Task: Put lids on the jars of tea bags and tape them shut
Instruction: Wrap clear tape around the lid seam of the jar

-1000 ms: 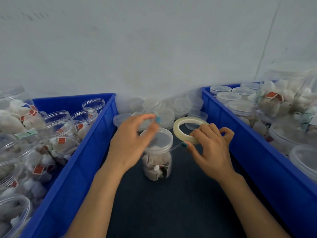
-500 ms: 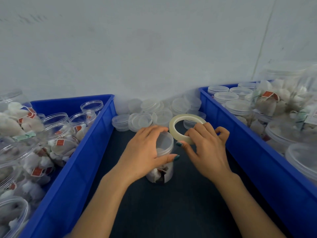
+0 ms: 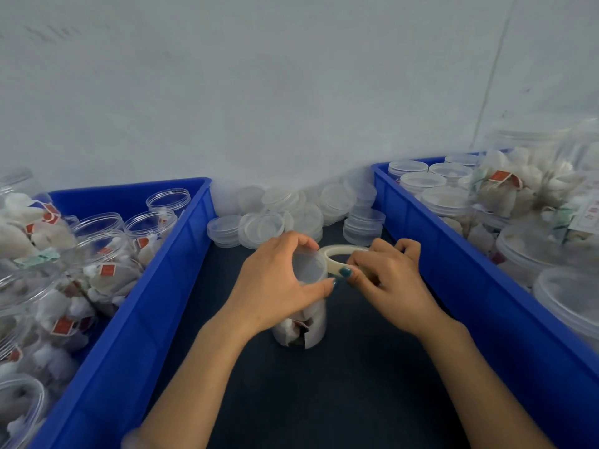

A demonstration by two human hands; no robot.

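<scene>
Jar point(image 3: 304, 325) of tea bags upright on dark worktop point(image 3: 324, 400), lid point(image 3: 308, 267) on top. Left hand point(image 3: 272, 283) curled round lid and jar neck, gripping. Right hand point(image 3: 392, 280) pinching tape roll point(image 3: 337, 254), held just beside lid, thumb tips close together. Spare lids point(image 3: 291, 212) heaped behind against wall point(image 3: 291, 92); blue bins point(image 3: 155, 286) of jars either side.

A: Which colour has the long rectangular plastic crate on the left point(image 3: 155, 286)?
B: Bright blue, same as the plastic crate on the right point(image 3: 486, 286). The flat table point(image 3: 324, 400) is plain dark navy.
A: And the smaller things?
B: The white paper tea bags point(image 3: 110, 281) carry red square tags point(image 3: 107, 269). The ring-shaped tape roll point(image 3: 338, 248) is pale cream, the painted fingernails point(image 3: 345, 271) teal.
</scene>
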